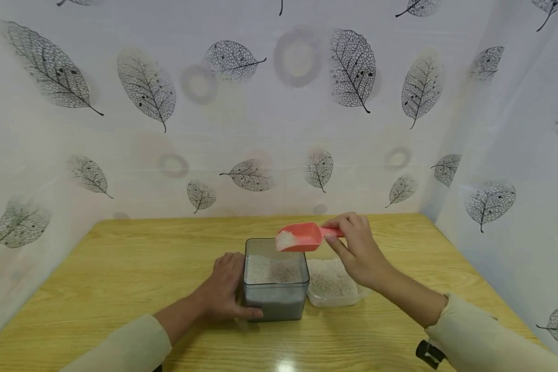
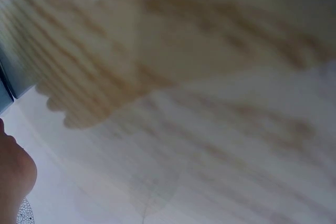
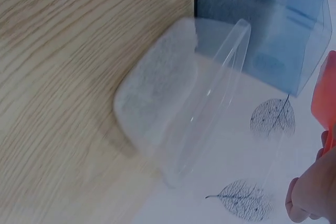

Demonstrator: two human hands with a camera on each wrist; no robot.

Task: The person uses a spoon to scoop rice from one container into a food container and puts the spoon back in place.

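My right hand (image 1: 359, 253) pinches the handle of a red scoop (image 1: 309, 235) between thumb and fingers. White rice grains (image 1: 285, 239) lie at the scoop's front end. The scoop hangs over the back right rim of a grey see-through square bin (image 1: 276, 302), which has pale grains inside. My left hand (image 1: 225, 289) rests against the bin's left side, its thumb across the front. Right of the bin stands a clear plastic tub (image 1: 335, 300) with rice in it. In the right wrist view the scoop (image 3: 324, 93) shows at the right edge, beside the bin (image 3: 262, 35).
Everything stands on a wood-grain table (image 1: 167, 258). A pale curtain (image 1: 269, 119) printed with dark leaves hangs behind the table and along both sides. In the left wrist view, only part of the left hand (image 2: 16, 177) and a corner of the bin show.
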